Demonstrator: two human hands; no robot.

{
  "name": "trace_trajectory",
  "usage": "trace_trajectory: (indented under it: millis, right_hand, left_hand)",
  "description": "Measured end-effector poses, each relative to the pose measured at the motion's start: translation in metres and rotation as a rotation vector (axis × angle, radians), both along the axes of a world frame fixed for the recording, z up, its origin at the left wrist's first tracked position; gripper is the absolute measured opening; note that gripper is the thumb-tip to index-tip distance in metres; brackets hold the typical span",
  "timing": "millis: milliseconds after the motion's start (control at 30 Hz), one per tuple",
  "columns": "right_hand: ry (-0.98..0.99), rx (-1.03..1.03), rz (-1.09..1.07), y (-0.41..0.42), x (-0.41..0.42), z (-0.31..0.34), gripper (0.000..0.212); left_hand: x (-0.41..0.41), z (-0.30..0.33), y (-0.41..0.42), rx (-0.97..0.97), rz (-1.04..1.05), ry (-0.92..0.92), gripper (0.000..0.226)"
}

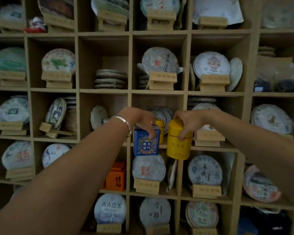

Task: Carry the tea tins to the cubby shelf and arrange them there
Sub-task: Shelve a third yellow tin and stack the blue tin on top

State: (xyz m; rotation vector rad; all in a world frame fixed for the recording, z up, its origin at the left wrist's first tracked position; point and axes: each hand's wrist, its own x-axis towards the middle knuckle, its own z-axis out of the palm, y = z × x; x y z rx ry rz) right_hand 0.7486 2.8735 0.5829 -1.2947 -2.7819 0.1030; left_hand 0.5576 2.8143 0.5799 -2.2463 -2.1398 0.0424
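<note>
Dim, slightly blurred view; most wrapper printing too soft to read. Behind the left hand point(139, 119), only the top and right edge of a second yellow tin point(160, 131) showing, the rest hidden by the blue tin point(146, 143). Tea cakes deeper in that cubby mostly covered by both hands. Lower rim of the yellow canister point(178, 141) hanging in front of the shelf edge point(210, 148), contact with the board impossible to judge.

Legible writing scarce: large dark characters on the pale cake wrapper point(110, 208) at 6 o'clock, black characters on the orange box point(116, 177) just below and left of the blue tin, gold emblem on the blue tin's front unreadable.

Left hand closed from above on the blue tin, fingers curled down over its lid and front, silver bangle point(126, 123) at the wrist. Right hand point(187, 118) likewise clamped over the yellow canister's lid, thumb pressed on its side. Both tins at the frame's centre, at the mouth of the middle cubby, blue at 9 o'clock of the yellow, just apart.

Blue tin square, glossy metal; yellow canister round, smooth, with a seam below the lid. Cubby shelf point(130, 65) of pale boards; round paper-wrapped cakes on little wooden stands.
</note>
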Motion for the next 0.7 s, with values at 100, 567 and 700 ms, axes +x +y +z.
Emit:
trace_trajectory:
  millis: [100,567,700]
  right_hand:
    - [0.027,0.012,-0.018,0.019,-0.004,0.005,0.084]
    - [-0.086,0.04,-0.104,0.095,-0.051,0.034,0.088]
    - [-0.148,0.04,-0.109,0.116,-0.062,0.035,0.094]
  left_hand:
    - [-0.003,0.013,0.02,0.029,-0.025,-0.067,0.067]
    - [-0.033,0.055,0.122,0.042,-0.221,-0.11,0.056]
    - [-0.039,0.057,0.139,0.05,-0.227,-0.123,0.055]
